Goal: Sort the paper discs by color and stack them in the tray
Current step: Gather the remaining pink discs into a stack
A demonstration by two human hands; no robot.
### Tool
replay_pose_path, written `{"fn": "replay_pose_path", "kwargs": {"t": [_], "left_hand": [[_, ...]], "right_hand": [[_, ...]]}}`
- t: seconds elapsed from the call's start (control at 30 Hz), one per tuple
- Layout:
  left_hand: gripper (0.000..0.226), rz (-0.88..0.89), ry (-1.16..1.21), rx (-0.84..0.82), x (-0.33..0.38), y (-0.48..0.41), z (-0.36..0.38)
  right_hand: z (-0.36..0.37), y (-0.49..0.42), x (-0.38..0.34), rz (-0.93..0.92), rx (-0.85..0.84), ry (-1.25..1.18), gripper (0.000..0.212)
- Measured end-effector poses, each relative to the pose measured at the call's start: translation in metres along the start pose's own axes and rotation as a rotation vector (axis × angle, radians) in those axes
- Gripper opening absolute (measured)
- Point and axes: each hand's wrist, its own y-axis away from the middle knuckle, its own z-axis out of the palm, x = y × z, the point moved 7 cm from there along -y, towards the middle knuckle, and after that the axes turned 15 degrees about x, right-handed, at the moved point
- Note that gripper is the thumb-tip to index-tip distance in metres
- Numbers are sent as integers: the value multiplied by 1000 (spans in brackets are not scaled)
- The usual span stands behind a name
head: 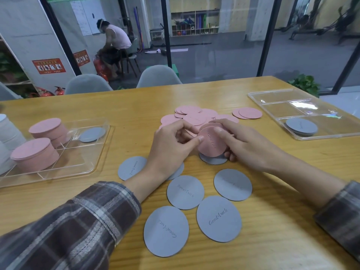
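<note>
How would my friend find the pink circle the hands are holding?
Start at the middle of the wooden table, on the near side of the loose pink pile. There the left hand and right hand pinch a pink disc between them. Unlike the pink ones lying flat, it is tilted up, showing its writing.

A single wide-angle camera on the person's head looks forward and down across the wooden table (282, 230), close above the left hand (169, 151) and right hand (245, 145); its upper part reaches the glass wall (214, 55) beyond.
</note>
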Motion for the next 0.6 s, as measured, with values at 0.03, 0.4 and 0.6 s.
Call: {"fn": "replay_pose_path", "kwargs": {"t": [0.03,0.4,0.6], "left_hand": [[15,6,-7,4,0,0,0],[18,270,-349,-5,-4,-11,-16],[31,199,-534,-138,-31,-13,-28]], "right_hand": [[0,0,-3,-50,0,71,34],[-9,-2,-4,-130,65,264,43],[1,-1,5,-122,-29,306,50]]}}
